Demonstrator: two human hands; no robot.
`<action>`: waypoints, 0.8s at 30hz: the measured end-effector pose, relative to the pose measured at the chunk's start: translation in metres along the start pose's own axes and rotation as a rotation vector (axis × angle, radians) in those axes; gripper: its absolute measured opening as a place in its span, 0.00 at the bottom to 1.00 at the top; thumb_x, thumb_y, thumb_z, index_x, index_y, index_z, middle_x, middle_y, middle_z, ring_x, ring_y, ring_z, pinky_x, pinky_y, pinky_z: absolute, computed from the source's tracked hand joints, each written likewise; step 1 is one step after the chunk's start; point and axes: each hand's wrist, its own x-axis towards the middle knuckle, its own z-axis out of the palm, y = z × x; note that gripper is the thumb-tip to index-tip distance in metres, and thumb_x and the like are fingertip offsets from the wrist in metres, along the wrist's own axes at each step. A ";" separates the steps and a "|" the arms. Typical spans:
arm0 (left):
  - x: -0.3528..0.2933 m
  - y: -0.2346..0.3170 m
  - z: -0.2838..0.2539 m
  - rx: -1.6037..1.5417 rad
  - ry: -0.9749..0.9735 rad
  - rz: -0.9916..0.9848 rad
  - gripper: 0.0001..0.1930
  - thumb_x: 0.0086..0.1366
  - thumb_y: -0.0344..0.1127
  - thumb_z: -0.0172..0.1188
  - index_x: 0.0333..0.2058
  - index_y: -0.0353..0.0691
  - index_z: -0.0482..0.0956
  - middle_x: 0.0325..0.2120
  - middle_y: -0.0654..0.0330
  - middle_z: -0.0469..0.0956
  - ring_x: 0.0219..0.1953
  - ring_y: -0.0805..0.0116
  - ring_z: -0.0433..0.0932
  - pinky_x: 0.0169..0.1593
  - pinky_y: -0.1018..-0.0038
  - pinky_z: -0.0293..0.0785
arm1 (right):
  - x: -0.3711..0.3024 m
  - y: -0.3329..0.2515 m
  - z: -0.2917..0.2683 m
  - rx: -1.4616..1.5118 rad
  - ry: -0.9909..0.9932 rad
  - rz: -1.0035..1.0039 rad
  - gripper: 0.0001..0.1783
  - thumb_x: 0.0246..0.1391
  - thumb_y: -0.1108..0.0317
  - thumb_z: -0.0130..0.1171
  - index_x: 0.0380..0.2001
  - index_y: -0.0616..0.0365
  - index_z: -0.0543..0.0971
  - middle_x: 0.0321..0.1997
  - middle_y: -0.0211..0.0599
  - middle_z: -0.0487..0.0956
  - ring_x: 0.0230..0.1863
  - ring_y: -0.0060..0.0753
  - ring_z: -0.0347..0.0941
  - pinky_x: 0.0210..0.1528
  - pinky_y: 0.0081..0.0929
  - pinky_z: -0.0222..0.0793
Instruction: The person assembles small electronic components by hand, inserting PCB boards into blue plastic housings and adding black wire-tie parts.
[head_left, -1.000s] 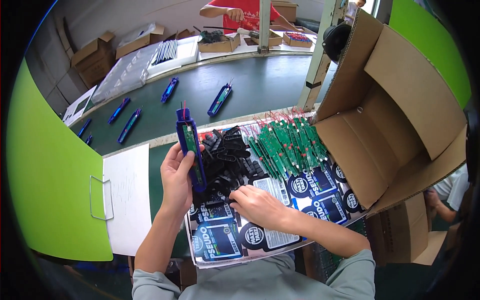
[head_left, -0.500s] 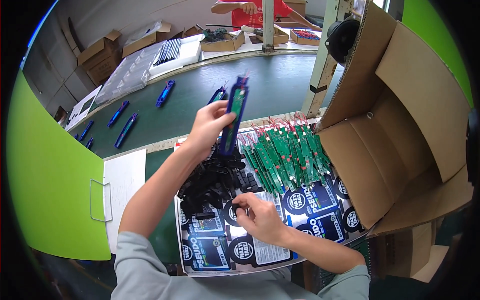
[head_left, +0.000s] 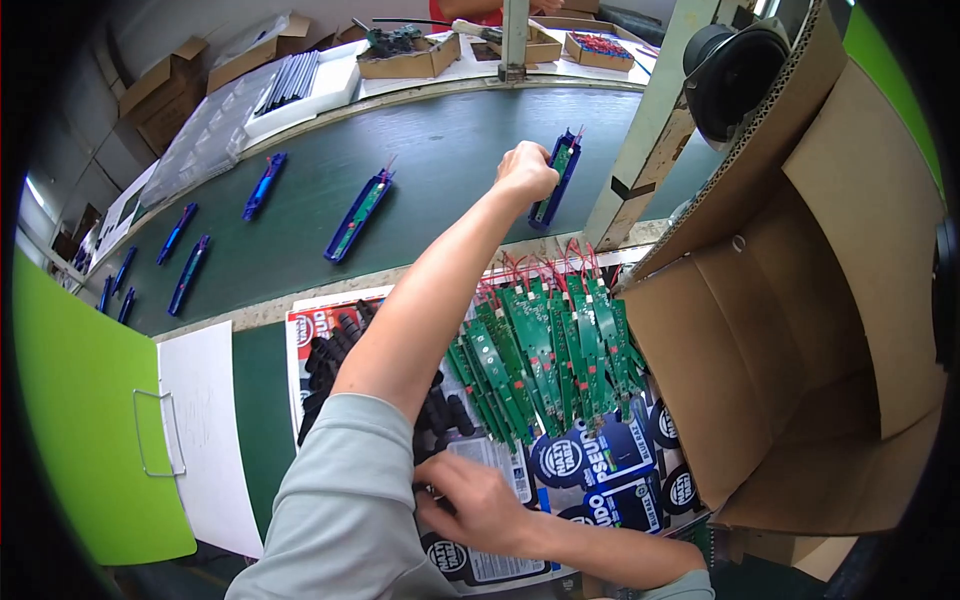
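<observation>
My left hand (head_left: 527,172) is stretched out over the dark green belt, its fingers closed on the side of a blue plastic housing (head_left: 566,180). A green circuit board with thin red wires lies inside that housing. Low in front of me, my right hand (head_left: 478,508) has thumb and finger curled together beside a pile of small black plastic parts (head_left: 452,412). Something dark shows at those fingertips, too hidden to name. Wired green circuit boards (head_left: 545,345) lie in a spread heap right of the black parts, which my left arm partly covers.
On the belt (head_left: 440,150) lie another blue housing with a board (head_left: 360,215) and several more blue housings further left. An open cardboard box (head_left: 720,340) stands at the right, by a metal post (head_left: 640,150). A green panel (head_left: 80,430) borders the left.
My left hand has carried the blue housing away and to the right, from above the black parts to the belt. My right hand has shifted down and left. The view has tilted slightly.
</observation>
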 end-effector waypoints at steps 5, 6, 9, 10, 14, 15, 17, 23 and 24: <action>0.040 0.012 0.023 0.111 -0.038 -0.067 0.16 0.59 0.27 0.61 0.47 0.40 0.85 0.52 0.46 0.81 0.58 0.49 0.78 0.58 0.62 0.77 | -0.001 0.010 0.003 0.014 0.014 -0.057 0.13 0.48 0.77 0.62 0.39 0.65 0.75 0.36 0.47 0.75 0.35 0.52 0.76 0.36 0.40 0.75; 0.046 0.016 0.030 0.109 -0.048 -0.065 0.16 0.59 0.27 0.61 0.47 0.40 0.85 0.52 0.46 0.81 0.58 0.49 0.78 0.58 0.62 0.77 | -0.007 0.015 0.003 0.011 0.020 -0.049 0.13 0.48 0.77 0.62 0.39 0.65 0.75 0.36 0.47 0.75 0.35 0.52 0.76 0.36 0.40 0.75; 0.059 0.026 0.047 0.135 -0.038 -0.027 0.15 0.60 0.26 0.61 0.46 0.36 0.84 0.54 0.46 0.80 0.59 0.50 0.78 0.59 0.61 0.76 | -0.024 0.030 0.006 0.076 -0.072 -0.103 0.12 0.44 0.70 0.62 0.33 0.65 0.77 0.37 0.52 0.78 0.37 0.59 0.77 0.37 0.46 0.75; 0.059 0.030 0.051 0.135 -0.046 -0.026 0.15 0.60 0.26 0.61 0.46 0.36 0.84 0.54 0.46 0.80 0.59 0.50 0.78 0.59 0.61 0.76 | -0.028 0.033 0.009 0.075 -0.067 -0.098 0.12 0.44 0.70 0.62 0.33 0.65 0.77 0.37 0.52 0.78 0.37 0.59 0.77 0.37 0.46 0.75; 0.060 0.035 0.058 0.148 -0.004 0.008 0.15 0.60 0.26 0.62 0.46 0.35 0.83 0.53 0.45 0.80 0.58 0.49 0.78 0.58 0.60 0.77 | -0.019 0.024 0.010 0.111 -0.002 -0.136 0.23 0.54 0.59 0.62 0.50 0.61 0.77 0.52 0.60 0.75 0.52 0.63 0.74 0.52 0.54 0.70; 0.061 0.037 0.059 0.157 0.004 0.030 0.15 0.60 0.27 0.63 0.47 0.35 0.83 0.53 0.44 0.80 0.58 0.48 0.78 0.58 0.60 0.77 | -0.013 0.020 0.007 0.156 0.079 -0.160 0.22 0.55 0.60 0.62 0.49 0.60 0.77 0.52 0.60 0.75 0.48 0.65 0.74 0.48 0.55 0.71; 0.058 0.039 0.063 0.157 0.014 0.066 0.16 0.60 0.30 0.66 0.47 0.34 0.83 0.52 0.44 0.80 0.58 0.48 0.78 0.58 0.60 0.78 | -0.003 0.008 0.001 0.148 0.137 -0.158 0.19 0.56 0.60 0.61 0.47 0.61 0.78 0.47 0.58 0.77 0.45 0.63 0.75 0.46 0.52 0.71; 0.060 0.015 0.046 0.171 0.022 0.205 0.21 0.57 0.40 0.74 0.48 0.36 0.84 0.50 0.42 0.81 0.56 0.47 0.79 0.58 0.60 0.77 | -0.015 0.023 0.002 0.080 -0.058 -0.153 0.12 0.46 0.73 0.62 0.36 0.64 0.76 0.36 0.49 0.77 0.36 0.55 0.76 0.36 0.42 0.75; 0.063 0.009 0.035 0.147 -0.004 0.229 0.22 0.57 0.39 0.74 0.48 0.37 0.84 0.50 0.42 0.81 0.56 0.47 0.79 0.58 0.60 0.77 | -0.006 0.012 -0.002 0.056 -0.024 -0.158 0.14 0.47 0.78 0.61 0.40 0.65 0.76 0.37 0.47 0.75 0.36 0.51 0.76 0.36 0.40 0.75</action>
